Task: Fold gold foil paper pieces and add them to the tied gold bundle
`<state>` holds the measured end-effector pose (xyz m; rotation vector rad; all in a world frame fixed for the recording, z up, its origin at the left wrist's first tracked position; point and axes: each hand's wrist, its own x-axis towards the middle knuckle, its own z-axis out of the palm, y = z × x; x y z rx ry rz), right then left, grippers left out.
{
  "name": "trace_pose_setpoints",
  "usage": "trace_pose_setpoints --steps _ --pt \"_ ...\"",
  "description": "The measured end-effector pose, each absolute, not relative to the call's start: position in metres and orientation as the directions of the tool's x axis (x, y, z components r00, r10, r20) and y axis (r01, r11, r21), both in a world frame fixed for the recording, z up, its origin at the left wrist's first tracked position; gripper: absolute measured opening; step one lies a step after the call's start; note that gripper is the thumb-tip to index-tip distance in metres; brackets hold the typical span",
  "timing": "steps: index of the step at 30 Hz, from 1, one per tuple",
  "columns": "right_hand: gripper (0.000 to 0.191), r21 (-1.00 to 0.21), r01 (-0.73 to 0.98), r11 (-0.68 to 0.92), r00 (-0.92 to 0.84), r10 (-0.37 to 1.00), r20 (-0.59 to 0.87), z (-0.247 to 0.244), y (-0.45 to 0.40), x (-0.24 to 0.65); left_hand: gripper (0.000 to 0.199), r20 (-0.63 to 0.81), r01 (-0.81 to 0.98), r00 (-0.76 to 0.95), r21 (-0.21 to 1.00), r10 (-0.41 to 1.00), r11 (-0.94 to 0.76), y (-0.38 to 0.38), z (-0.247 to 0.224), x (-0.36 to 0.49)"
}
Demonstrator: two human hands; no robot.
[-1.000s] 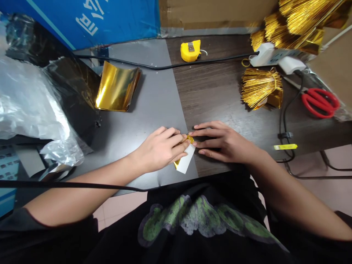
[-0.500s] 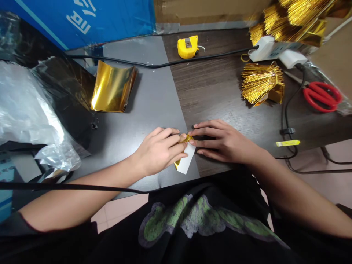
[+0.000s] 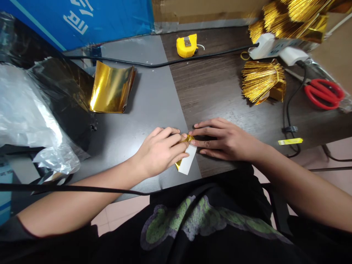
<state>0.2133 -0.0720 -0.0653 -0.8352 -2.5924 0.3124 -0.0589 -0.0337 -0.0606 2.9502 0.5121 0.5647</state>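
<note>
A small folded piece of gold foil paper (image 3: pixel 188 163) lies on the desk near its front edge, white backing up, with gold showing at its top and left side. My left hand (image 3: pixel 161 152) rests over its left part, fingers curled together and pressing on it. From the other side, my right hand (image 3: pixel 225 141) lies palm down with fingers stretched and apart, two fingertips touching the paper's upper corner. The left fingers hide part of the fold. Further off at the left sits a stack of gold foil sheets (image 3: pixel 111 88).
A tied bundle of folded gold paper (image 3: pixel 261 81) lies at the right, beside red-handled scissors (image 3: pixel 324 94) and a white power strip (image 3: pixel 264 46). A yellow tape measure (image 3: pixel 186 46) stands by a black cable (image 3: pixel 154 66). Clear plastic (image 3: pixel 35 106) covers the left side; a blue box (image 3: pixel 110 22) stands behind.
Both hands keep nearly the same place on the folded paper; the fingers shift only slightly. The whole view has moved a little.
</note>
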Motion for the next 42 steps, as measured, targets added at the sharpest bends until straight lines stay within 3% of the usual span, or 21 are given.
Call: trace_pose_setpoints --steps 12,25,33,37,42 --pt "0.033 -0.303 0.513 0.803 -0.754 0.590 0.289 -0.067 -0.073 0.215 0.032 0.305 0.311 0.888 0.154 0.344 -0.938 -0.034 -0.060 -0.057" --pt "0.032 -0.340 0.459 0.821 -0.772 0.558 0.304 -0.067 -0.075 0.220 0.027 0.286 0.312 0.912 -0.013 0.295 -0.950 -0.039 -0.052 -0.055" --pt "0.036 -0.208 0.547 0.811 -0.752 0.585 0.305 -0.068 -0.084 0.221 0.029 0.267 0.319 0.916 -0.027 0.301 -0.947 -0.040 -0.054 -0.054" --pt "0.029 -0.198 0.545 0.815 -0.742 0.579 0.339 -0.066 -0.092 0.223 0.029 0.279 0.320 0.912 -0.028 0.300 -0.947 -0.041 -0.056 -0.055" --pt "0.024 -0.271 0.585 0.764 -0.628 0.639 0.444 -0.064 -0.122 0.191 0.029 0.284 0.323 0.909 -0.017 0.305 -0.946 -0.041 -0.058 -0.055"
